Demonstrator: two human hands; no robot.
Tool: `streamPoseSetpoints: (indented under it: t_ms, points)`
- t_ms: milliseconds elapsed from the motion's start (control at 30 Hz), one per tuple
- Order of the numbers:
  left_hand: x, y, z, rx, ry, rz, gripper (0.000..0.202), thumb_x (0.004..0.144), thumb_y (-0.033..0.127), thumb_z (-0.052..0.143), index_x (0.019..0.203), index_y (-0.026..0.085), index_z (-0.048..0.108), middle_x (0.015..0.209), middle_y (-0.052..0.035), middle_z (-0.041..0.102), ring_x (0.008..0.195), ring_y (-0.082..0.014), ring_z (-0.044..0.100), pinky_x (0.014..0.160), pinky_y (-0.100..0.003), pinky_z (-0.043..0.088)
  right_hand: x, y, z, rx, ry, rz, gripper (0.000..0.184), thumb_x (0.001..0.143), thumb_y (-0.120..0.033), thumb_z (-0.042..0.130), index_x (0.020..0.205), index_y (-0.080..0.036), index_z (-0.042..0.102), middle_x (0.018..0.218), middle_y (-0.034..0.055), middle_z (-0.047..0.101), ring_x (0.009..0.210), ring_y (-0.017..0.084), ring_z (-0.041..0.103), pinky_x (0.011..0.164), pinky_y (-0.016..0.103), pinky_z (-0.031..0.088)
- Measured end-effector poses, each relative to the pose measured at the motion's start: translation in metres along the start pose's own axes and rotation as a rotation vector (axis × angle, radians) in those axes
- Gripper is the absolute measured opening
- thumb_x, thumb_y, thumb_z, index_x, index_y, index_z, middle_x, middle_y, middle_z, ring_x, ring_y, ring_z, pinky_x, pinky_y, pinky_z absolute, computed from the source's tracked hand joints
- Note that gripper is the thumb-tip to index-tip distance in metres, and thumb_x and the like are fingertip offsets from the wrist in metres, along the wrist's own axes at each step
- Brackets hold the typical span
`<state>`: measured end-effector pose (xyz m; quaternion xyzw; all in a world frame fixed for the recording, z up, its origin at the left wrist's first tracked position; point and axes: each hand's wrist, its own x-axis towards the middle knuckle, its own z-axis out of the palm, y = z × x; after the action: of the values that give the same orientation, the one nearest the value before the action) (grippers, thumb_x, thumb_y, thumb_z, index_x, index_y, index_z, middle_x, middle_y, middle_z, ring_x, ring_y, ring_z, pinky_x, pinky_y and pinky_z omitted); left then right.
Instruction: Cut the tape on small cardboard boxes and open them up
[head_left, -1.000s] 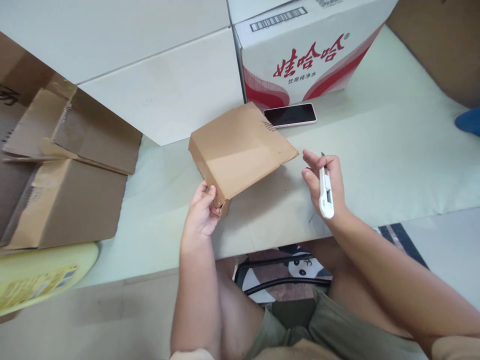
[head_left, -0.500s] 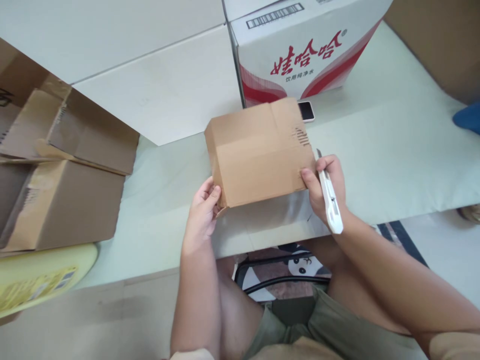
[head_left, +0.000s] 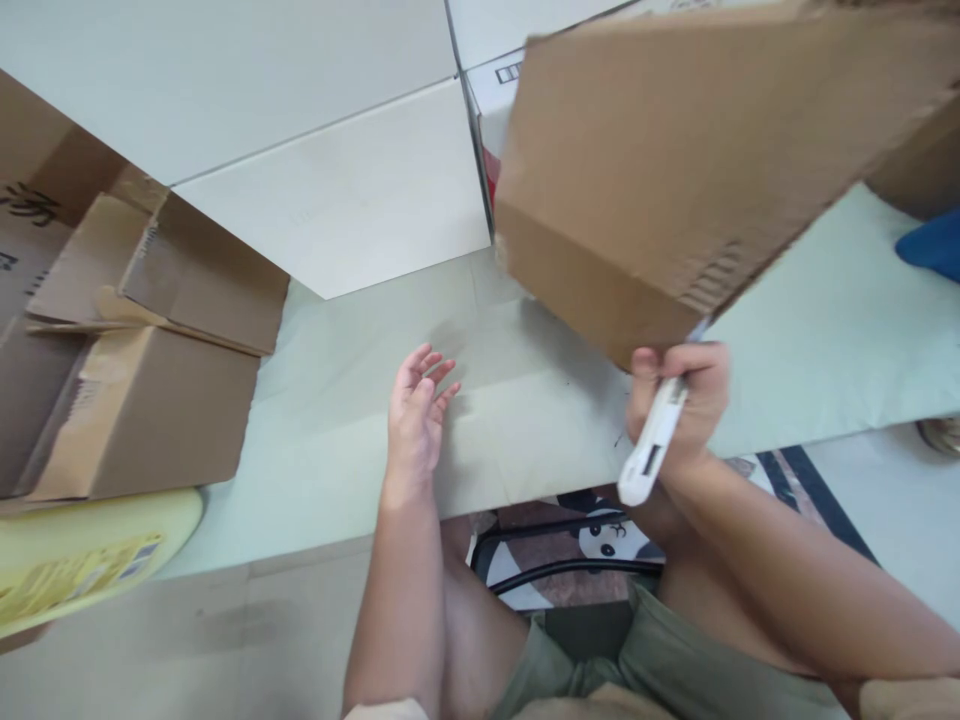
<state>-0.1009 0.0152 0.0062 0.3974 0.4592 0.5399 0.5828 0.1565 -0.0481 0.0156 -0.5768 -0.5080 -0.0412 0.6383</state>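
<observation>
My right hand (head_left: pixel 679 400) grips the lower edge of a brown cardboard box (head_left: pixel 675 160) and lifts it high toward the camera, tilted. The same hand also clasps a white utility knife (head_left: pixel 651 445), its handle pointing down and left. My left hand (head_left: pixel 416 420) hovers open over the pale table (head_left: pixel 525 420), fingers spread, holding nothing. The raised box hides most of the white and red carton (head_left: pixel 487 110) behind it.
A large white box (head_left: pixel 315 170) stands at the back. Flattened and open brown cartons (head_left: pixel 127 360) lie at the left, with a yellow object (head_left: pixel 82 550) below them. A blue item (head_left: pixel 934 245) sits at the right edge. My knees and a chair show below.
The box has been lifted off the table and swung up to the right by my right hand. My left hand has let go of its corner and opened. The phone is now hidden.
</observation>
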Motion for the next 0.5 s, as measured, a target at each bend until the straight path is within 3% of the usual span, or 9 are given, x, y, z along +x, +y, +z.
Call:
streamPoseSetpoints:
  t_ms: [133,233,333,500]
  points:
    - [-0.002,-0.009,0.008,-0.026,-0.140,0.041,0.083,0.056,0.070,0.093,0.127,0.035,0.069,0.155,-0.0114,0.055,0.141,-0.0345,0.057,0.096,-0.039,0.061,-0.025,0.000,0.017,0.107,-0.330,-0.092,0.019,0.090,-0.015,0.059,0.077,-0.028,0.054,0.066,-0.0048,0.061,0.054,0.015,0.054,0.056,0.031,0.045]
    - [-0.005,-0.016,0.013,0.000,-0.227,0.031,0.085,0.052,0.065,0.097,0.125,0.034,0.068,0.151,-0.0129,0.059,0.142,-0.0358,0.058,0.102,-0.046,0.060,-0.032,-0.001,0.025,0.141,-0.494,-0.176,0.020,0.087,-0.010,0.055,0.076,-0.027,0.052,0.074,-0.0039,0.073,0.059,0.016,0.065,0.065,0.033,0.053]
    - [-0.005,-0.019,0.012,0.015,-0.254,0.011,0.081,0.053,0.059,0.099,0.121,0.031,0.068,0.139,-0.0137,0.066,0.137,-0.0341,0.062,0.106,-0.050,0.058,-0.031,-0.002,0.027,0.168,-0.575,-0.229,0.022,0.085,-0.007,0.054,0.077,-0.027,0.052,0.085,-0.0021,0.080,0.078,0.020,0.077,0.076,0.035,0.057]
    - [-0.005,-0.017,0.008,0.003,-0.192,0.033,0.090,0.047,0.062,0.099,0.125,0.034,0.065,0.147,-0.0128,0.060,0.138,-0.0343,0.060,0.098,-0.045,0.061,-0.028,-0.001,0.025,0.182,-0.587,-0.247,0.020,0.081,-0.009,0.055,0.076,-0.028,0.054,0.061,-0.0047,0.066,0.066,0.019,0.074,0.057,0.029,0.051]
